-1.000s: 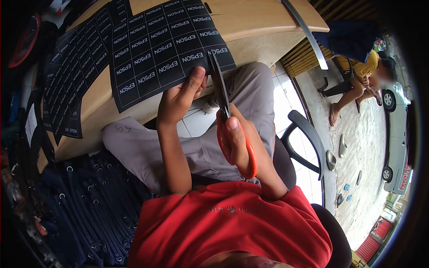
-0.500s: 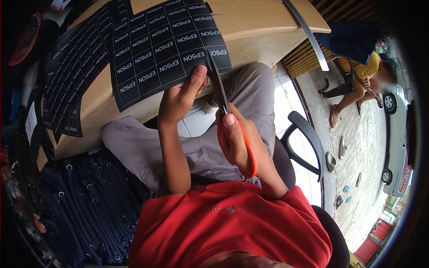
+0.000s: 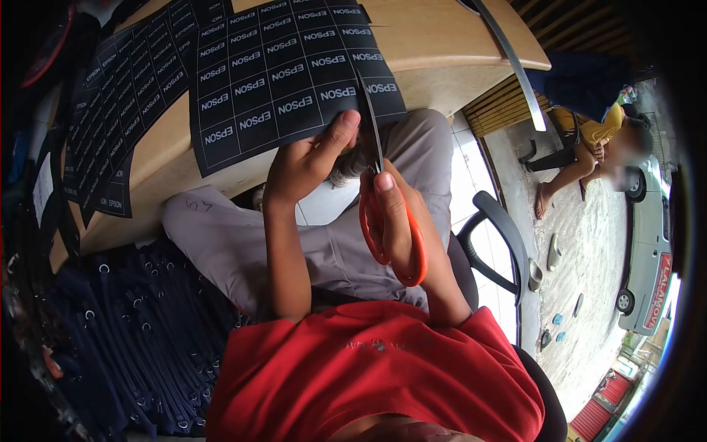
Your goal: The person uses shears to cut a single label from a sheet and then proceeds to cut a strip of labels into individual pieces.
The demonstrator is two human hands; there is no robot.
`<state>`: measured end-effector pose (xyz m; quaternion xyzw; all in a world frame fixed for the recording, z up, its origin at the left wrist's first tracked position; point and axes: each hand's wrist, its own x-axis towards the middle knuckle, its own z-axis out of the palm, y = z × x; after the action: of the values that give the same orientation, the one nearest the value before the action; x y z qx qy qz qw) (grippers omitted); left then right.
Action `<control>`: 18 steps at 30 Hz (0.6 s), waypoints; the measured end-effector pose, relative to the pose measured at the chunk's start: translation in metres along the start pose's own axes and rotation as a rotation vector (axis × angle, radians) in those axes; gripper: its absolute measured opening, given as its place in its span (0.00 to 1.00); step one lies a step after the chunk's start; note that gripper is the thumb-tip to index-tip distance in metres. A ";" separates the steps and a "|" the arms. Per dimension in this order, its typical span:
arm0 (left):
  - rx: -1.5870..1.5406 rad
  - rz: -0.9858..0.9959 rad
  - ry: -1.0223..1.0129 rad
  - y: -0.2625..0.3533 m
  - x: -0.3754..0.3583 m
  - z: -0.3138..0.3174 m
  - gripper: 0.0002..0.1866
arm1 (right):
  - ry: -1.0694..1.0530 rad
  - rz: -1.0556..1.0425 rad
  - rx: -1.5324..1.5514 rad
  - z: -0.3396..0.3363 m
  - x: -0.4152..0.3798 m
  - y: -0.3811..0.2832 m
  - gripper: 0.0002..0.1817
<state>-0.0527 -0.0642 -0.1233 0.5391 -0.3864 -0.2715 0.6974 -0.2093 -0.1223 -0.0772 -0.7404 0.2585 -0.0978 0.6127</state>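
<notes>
My left hand (image 3: pixel 305 162) pinches the near edge of a black sheet (image 3: pixel 280 74) printed with a grid of white EPSON labels, thumb on top. My right hand (image 3: pixel 401 221) grips orange-handled scissors (image 3: pixel 383 199), whose blades point up into the sheet's near right corner along a grid line. The sheet hangs over the edge of a wooden desk (image 3: pixel 434 37).
More black label sheets (image 3: pixel 110 110) lie on the desk to the left. A pile of dark straps with metal rings (image 3: pixel 132 331) sits at lower left. A metal ruler (image 3: pixel 508 59) rests on the desk's right. A black chair armrest (image 3: pixel 501 228) is beside me. A person (image 3: pixel 596 140) sits outside near a car (image 3: pixel 648 250).
The scissor blades have advanced further into the sheet along the grid line. The whole view has shifted slightly, with the sheet and both hands a little higher and to the right.
</notes>
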 end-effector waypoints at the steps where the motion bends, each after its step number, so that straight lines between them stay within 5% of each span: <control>1: 0.000 -0.026 0.005 0.002 -0.001 0.000 0.14 | 0.002 0.001 0.010 0.000 0.001 0.001 0.26; 18: 0.037 0.045 0.002 0.005 0.000 0.000 0.13 | 0.061 0.000 0.039 0.004 0.014 -0.005 0.24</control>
<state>-0.0528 -0.0627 -0.1187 0.5433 -0.4024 -0.2481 0.6938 -0.1938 -0.1250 -0.0758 -0.7250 0.2752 -0.1253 0.6189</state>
